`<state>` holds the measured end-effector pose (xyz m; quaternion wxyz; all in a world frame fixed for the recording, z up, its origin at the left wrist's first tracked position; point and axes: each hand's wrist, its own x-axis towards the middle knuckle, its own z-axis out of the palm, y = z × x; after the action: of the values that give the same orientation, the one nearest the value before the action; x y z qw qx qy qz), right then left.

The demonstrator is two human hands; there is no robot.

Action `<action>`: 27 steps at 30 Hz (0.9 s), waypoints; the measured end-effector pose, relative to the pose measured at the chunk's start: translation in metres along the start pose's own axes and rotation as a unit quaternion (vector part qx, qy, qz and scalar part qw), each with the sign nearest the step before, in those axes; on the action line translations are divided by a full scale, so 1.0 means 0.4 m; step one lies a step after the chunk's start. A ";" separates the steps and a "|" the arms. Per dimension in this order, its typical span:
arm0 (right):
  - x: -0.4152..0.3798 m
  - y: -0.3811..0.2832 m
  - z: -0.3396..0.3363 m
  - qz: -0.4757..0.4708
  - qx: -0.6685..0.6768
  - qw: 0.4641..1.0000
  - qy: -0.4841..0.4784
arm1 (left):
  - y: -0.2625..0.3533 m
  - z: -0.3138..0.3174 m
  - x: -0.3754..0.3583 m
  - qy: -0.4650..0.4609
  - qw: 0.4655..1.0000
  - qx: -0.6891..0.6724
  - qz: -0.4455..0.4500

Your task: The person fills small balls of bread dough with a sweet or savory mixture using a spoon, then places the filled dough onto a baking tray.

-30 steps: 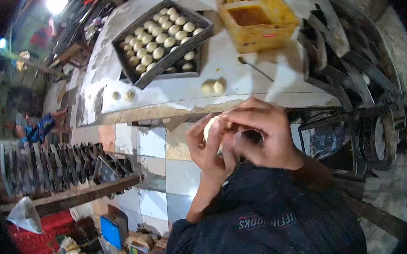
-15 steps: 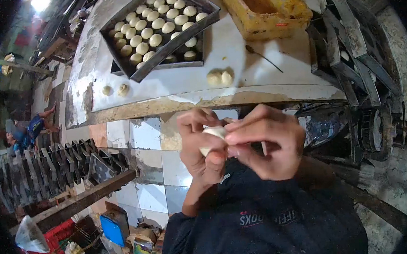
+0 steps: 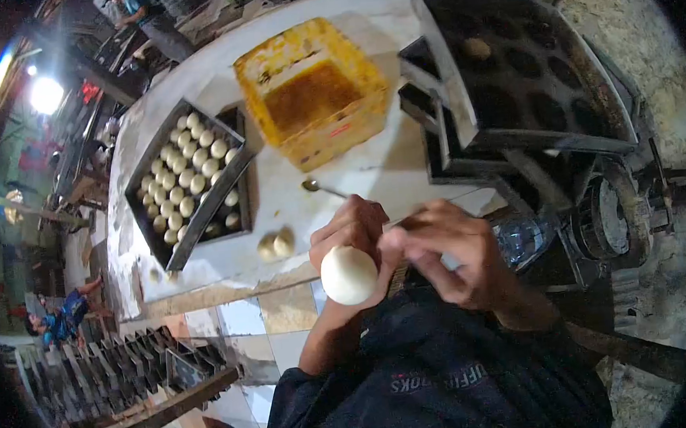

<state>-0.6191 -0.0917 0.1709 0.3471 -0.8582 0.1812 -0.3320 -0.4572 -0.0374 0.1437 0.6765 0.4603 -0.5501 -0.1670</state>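
Left hand (image 3: pixel 349 231) has its fingers curled in on a smooth, pale cream, dough-like ball (image 3: pixel 349 275), most of it bulging out toward the camera, above the floor just off the table's near edge. Right hand (image 3: pixel 456 255) is beside it, fingers loosely bent, fingertips near the left hand; motion blur, so can't tell if they touch or pinch anything.

Step in hand, my read: hand-shaping 1 ball. Next move calls for light, even pressure — it looks soft and would dent.

Surface: worn white table (image 3: pixel 387 22) with a chipped near edge. On it: a black rectangular metal tray (image 3: pixel 212 215) set at an angle over another, rows of pale round balls (image 3: pixel 186 177) inside; a stained yellow plastic tub (image 3: pixel 330 139) with amber-brown contents; a metal spoon (image 3: pixel 310 185) beside it; 2 pale balls side by side (image 3: pixel 274 246) near the front edge. Right side: a stack of dark metal trays (image 3: pixel 557 145), skewed.

Room: dim, 1 bright white lamp (image 3: pixel 47 95) upper left, dark slatted rack (image 3: pixel 104 378) lower left, patchy tiled floor (image 3: pixel 290 309). 2 other people — a person in blue (image 3: pixel 65 317) at far left, another person (image 3: pixel 158 28) beyond the table.
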 end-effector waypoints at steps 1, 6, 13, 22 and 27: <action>-0.016 -0.007 -0.045 0.034 -0.057 0.995 0.070 | -0.006 0.036 0.007 -0.003 1.000 -0.003 0.002; -0.020 0.007 -0.170 -0.114 -0.184 0.975 -0.053 | -0.143 0.255 -0.067 -0.208 0.964 0.120 -0.114; 0.020 0.130 -0.460 0.054 -0.067 0.996 -0.035 | -0.016 0.329 0.125 -0.385 0.894 -0.144 -0.180; 0.158 0.609 -0.661 0.144 -0.409 0.895 -0.104 | -0.010 0.150 0.084 -0.171 0.954 -0.181 -0.166; 0.159 0.555 -0.628 0.172 -0.417 0.874 -0.179 | -0.078 -0.039 -0.005 -0.096 0.975 -0.104 -0.174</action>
<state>-0.7664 -0.3996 0.1755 0.0352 -0.9231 0.3828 -0.0014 -0.4351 -0.0451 0.1178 0.6253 0.4576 -0.5037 -0.3819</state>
